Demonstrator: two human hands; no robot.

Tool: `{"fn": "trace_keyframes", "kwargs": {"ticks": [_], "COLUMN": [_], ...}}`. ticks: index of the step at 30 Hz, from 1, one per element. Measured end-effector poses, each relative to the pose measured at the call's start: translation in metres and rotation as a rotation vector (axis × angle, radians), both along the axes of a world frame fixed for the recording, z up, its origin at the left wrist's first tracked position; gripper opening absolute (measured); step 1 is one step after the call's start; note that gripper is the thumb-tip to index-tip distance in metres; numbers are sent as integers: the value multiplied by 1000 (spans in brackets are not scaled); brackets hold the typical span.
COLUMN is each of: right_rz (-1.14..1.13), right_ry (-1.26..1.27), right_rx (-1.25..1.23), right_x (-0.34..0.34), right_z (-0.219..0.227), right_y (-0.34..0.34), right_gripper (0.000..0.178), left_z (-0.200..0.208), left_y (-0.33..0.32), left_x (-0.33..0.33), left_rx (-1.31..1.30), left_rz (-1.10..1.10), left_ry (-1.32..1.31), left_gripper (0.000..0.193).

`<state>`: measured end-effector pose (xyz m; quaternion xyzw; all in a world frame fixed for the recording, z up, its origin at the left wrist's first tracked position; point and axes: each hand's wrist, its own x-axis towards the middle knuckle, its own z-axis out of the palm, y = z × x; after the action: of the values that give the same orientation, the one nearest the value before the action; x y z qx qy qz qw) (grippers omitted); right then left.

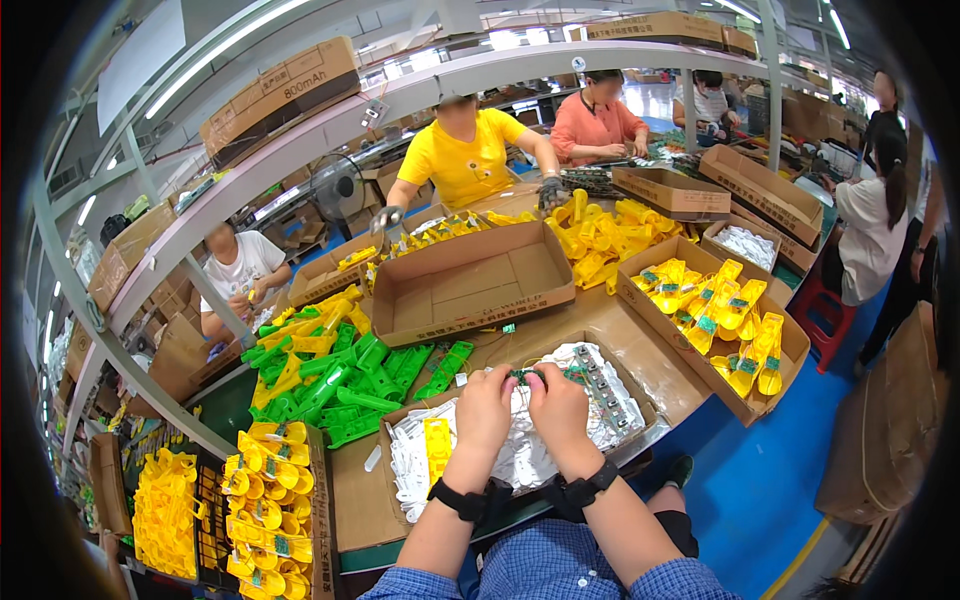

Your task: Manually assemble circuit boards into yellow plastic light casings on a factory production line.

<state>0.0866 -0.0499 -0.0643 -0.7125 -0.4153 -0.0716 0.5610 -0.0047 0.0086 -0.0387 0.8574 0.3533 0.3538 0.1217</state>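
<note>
Left hand [484,398] and right hand [556,397] share a pinching grip on a small green circuit board [527,376], held above the shallow cardboard tray of white wired parts [600,412]. Trailing wires below could likely snag, pulling the board loose.

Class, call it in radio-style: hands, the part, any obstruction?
Left hand and right hand both in a pinch grip on a small green circuit board. Held above the box of white parts. Nothing blocking.
</note>
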Motion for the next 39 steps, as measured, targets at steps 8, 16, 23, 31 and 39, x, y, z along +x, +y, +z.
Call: {"fn": "trace_keyframes", "kwargs": {"ticks": [8,16,23,31,39], "right_rz": [317,299,424,77,272], "right_ry": [277,219,237,6,11], "right_rx": [134,152,157,67,-281], "right_x": [17,16,18,-3,20], "right_z": [6,4,9,-1,9], "right_y": [-14,-14,-17,-8,-8], "right_gripper": [14,14,16,12,32], "left_z": [2,2,9,4,-1], "left_y": [9,4,3,-1,15], "left_x": [-18,-18,-18,-9,-16], "left_rx": [-638,-510,-413,-141,-153], "left_rz": [-262,-155,-298,-81,-23], "left_ry": [-403,-404,-264,-41,113], "left_gripper": [20,21,21,21,30]}}
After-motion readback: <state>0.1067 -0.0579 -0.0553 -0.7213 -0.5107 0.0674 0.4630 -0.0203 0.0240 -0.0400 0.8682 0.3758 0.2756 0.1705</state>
